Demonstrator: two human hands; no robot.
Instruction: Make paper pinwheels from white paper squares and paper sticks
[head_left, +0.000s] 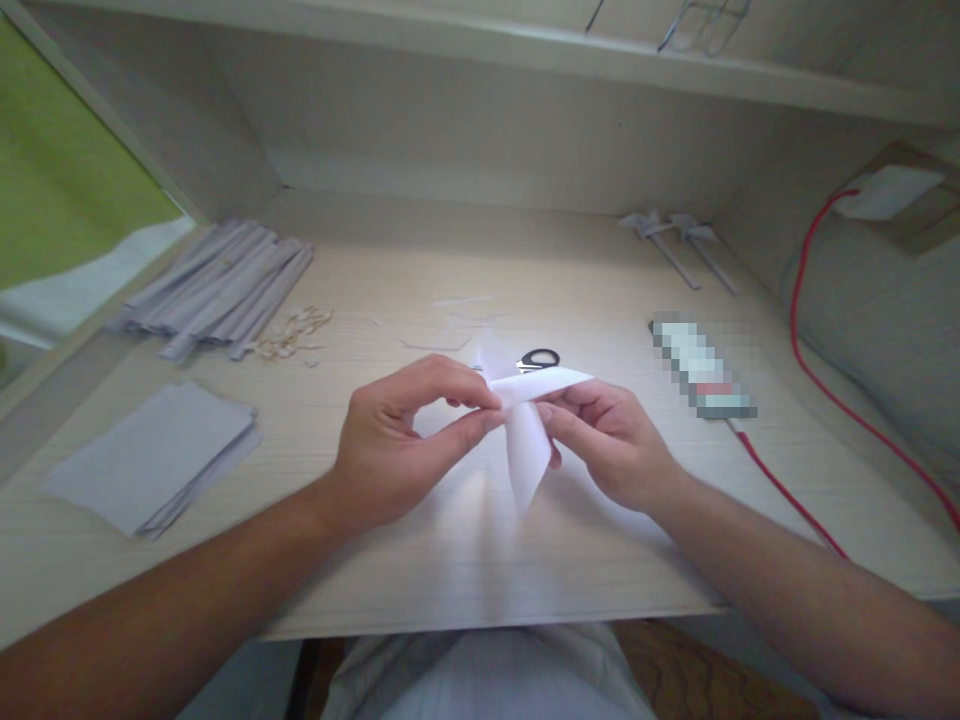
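Observation:
Between my hands, above the middle of the desk, is a folded white paper pinwheel [528, 445] with several pointed blades sticking out. My left hand [411, 440] pinches it near its centre between thumb and forefinger. On the other side my right hand [611, 440] grips a blade, its thumb in front and its fingers partly hidden behind the paper. Just behind the pinwheel lie scissors [541, 358] with black handles, their blades mostly covered by the paper. Thin white paper strips [435, 345] are scattered beyond my left hand.
At left are a pile of rolled paper sticks [225, 285], small pale pieces [296, 335] and a stack of white paper [161, 455]. Two finished pinwheels on sticks [667, 245] lie at the back right. A phone [701, 368] with a red cable [787, 490] lies at right.

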